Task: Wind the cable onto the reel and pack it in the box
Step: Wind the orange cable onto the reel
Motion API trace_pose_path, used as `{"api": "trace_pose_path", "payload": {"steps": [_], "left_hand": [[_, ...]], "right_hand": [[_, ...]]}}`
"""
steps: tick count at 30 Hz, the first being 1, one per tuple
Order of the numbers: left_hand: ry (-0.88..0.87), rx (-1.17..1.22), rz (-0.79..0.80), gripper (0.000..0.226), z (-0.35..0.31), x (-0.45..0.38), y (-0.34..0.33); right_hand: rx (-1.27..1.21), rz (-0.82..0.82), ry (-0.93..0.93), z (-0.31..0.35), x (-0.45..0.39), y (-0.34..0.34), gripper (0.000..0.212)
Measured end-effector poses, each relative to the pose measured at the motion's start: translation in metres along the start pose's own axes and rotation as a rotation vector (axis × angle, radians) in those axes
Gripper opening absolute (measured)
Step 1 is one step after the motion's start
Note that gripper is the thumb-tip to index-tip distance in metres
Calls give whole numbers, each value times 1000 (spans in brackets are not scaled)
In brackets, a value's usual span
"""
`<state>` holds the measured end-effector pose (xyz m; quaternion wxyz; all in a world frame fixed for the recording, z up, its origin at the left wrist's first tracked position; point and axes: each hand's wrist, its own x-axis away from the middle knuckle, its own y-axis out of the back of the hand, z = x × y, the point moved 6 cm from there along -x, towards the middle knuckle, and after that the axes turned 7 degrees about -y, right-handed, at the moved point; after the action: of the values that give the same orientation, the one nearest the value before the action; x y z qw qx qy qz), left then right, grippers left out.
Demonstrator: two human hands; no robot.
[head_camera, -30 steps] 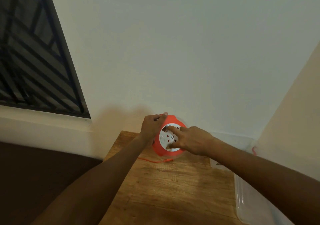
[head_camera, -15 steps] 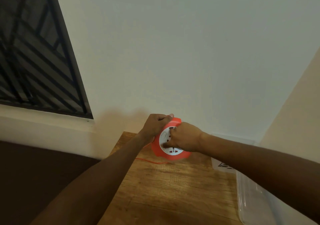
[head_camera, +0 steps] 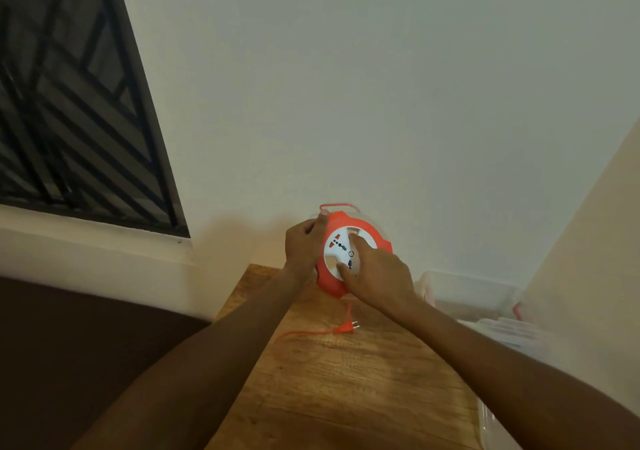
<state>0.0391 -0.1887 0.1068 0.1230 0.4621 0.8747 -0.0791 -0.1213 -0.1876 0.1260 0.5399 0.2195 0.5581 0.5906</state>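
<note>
An orange cable reel [head_camera: 375, 236] with a white socket face is held upright above the far end of the wooden table [head_camera: 346, 380]. My left hand [head_camera: 304, 245] grips its left rim. My right hand [head_camera: 377, 273] lies on the white face with a finger and the thumb set in its recesses. A thin orange cable [head_camera: 304, 333] trails from the reel's underside across the table and ends in an orange plug [head_camera: 348, 327]. A short loop of cable shows above the reel. A clear plastic box [head_camera: 467, 290] stands to the right.
A pale wall stands close behind the reel. A dark barred window [head_camera: 69, 103] and its white sill are on the left. More clear plastic [head_camera: 491, 425] lies along the table's right edge. A dark floor lies left of the table.
The white face has turned under my right hand, which now sits lower right on it. The loose cable has shortened and the plug has slid into view on the table.
</note>
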Motion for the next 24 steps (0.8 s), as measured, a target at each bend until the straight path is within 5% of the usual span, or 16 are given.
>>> {"api": "trace_pose_path", "payload": {"steps": [4, 10, 24], "left_hand": [[21, -52, 93, 28, 0, -2, -4], [17, -18, 233, 45, 5, 3, -16], [33, -114, 386, 49, 14, -1, -15]], "right_hand": [[377, -16, 474, 10, 2, 23, 50], [599, 218, 864, 10, 5, 22, 66], [896, 321, 1205, 27, 20, 29, 57]]}}
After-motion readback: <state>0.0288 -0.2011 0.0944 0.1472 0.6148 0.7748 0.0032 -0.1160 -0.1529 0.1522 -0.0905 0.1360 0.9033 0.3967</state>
